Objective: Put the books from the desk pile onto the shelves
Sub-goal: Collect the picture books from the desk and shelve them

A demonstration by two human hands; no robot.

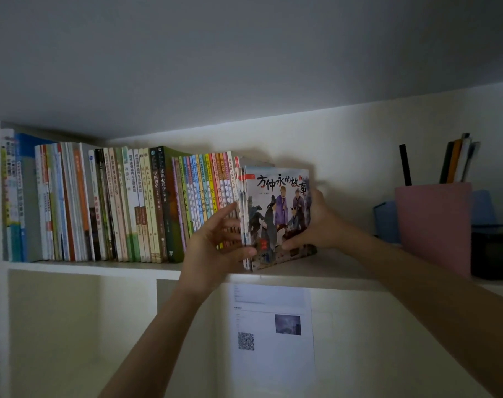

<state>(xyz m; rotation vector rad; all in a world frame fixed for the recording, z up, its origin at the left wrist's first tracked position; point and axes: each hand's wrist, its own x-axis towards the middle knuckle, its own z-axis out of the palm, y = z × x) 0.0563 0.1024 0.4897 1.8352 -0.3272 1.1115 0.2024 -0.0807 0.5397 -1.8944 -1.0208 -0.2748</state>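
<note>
A small stack of thin picture books (279, 208) stands upright on the white shelf (100, 267), its painted front cover with robed figures facing me. My left hand (213, 248) holds the stack's left edge, thumb across the lower front and fingers against the spines. My right hand (316, 222) grips the right edge, thumb on the lower cover. The stack stands at the right end of a long row of shelved books (115, 205). The desk pile is out of view.
A pink pen cup (434, 225) with pens stands on the shelf to the right, next to a blue box (385, 219) and a dark container (494, 251). A printed sheet with a QR code (273, 326) hangs below. The shelf between stack and cup is bare.
</note>
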